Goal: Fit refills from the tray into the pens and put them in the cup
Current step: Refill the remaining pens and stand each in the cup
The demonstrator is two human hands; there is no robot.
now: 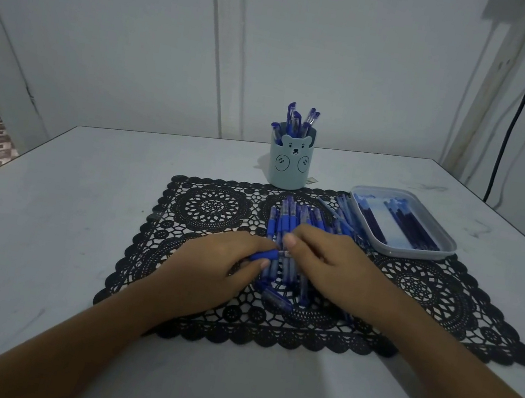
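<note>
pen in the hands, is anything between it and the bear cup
Only the pile of loose pens lies flat on the mat between the held pen and the bear cup. Lifted over it, nothing visible blocks the way.

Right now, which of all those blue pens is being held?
The pen held crosswise between the left hand and right hand. The other pens lie piled on the mat or stand in the bear cup.
</note>
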